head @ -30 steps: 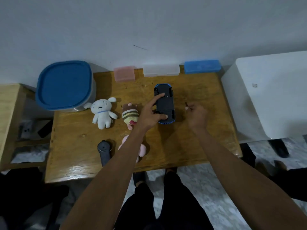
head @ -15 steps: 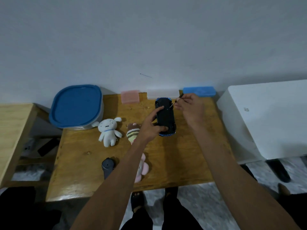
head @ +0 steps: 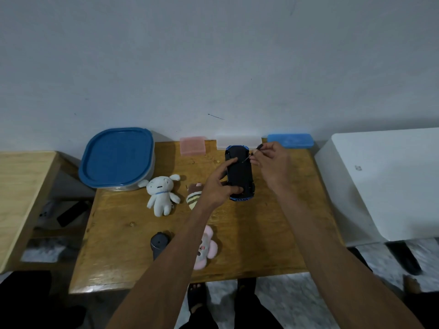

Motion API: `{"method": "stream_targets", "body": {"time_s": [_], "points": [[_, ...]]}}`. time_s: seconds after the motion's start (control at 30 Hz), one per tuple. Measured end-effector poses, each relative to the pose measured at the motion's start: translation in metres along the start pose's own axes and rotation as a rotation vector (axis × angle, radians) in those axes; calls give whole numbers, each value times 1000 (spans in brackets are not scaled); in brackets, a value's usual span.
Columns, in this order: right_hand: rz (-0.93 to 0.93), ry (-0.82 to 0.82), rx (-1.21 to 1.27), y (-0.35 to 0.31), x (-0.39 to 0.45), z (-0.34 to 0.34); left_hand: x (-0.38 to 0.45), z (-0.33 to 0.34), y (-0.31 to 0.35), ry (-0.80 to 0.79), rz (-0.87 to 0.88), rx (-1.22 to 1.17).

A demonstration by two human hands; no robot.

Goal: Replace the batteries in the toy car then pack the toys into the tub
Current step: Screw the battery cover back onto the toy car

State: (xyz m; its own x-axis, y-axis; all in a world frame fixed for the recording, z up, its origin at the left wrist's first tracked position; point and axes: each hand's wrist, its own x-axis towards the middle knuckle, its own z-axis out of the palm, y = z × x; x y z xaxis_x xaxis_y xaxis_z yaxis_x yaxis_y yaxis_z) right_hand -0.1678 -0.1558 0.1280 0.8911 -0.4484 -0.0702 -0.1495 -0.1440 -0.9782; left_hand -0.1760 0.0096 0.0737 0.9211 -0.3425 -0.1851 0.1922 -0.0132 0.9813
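A: Toy car [head: 240, 173] lay belly-up near the tabletop's [head: 273, 233] far edge, right of centre. Left hand [head: 219, 184] clamped its near end, forefinger across the underside. Right hand [head: 273, 165] pinched a thin screwdriver [head: 253, 153], tip on the underside.

B: Risks?

A: Tip could likely slip off the screw if the left grip eased; the car would skid. A freed screw might roll off the far edge, past the clear box [head: 238, 143].

B: Packing?

A: Not begun. Tub [head: 117, 159], far left corner, lid on; white plush [head: 161, 194], striped plush [head: 193, 198], pink plush [head: 205, 249] lay outside it.
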Motion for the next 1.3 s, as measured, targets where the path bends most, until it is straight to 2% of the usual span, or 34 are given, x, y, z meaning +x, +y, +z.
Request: {"method": "stream_targets", "body": {"time_s": [0.4, 0.73, 0.97, 1.3], "points": [[-47, -29, -18, 5, 3, 0, -1, 2, 5, 3, -21, -18], [-259, -67, -320, 13, 1, -1, -1, 7, 4, 9, -67, -12], [-372, -81, -364, 10, -2, -4, -1, 7, 3, 18, -64, -19], [-397, 36, -388, 1, -6, 1, -2, 4, 5, 8, -84, -44]]}}
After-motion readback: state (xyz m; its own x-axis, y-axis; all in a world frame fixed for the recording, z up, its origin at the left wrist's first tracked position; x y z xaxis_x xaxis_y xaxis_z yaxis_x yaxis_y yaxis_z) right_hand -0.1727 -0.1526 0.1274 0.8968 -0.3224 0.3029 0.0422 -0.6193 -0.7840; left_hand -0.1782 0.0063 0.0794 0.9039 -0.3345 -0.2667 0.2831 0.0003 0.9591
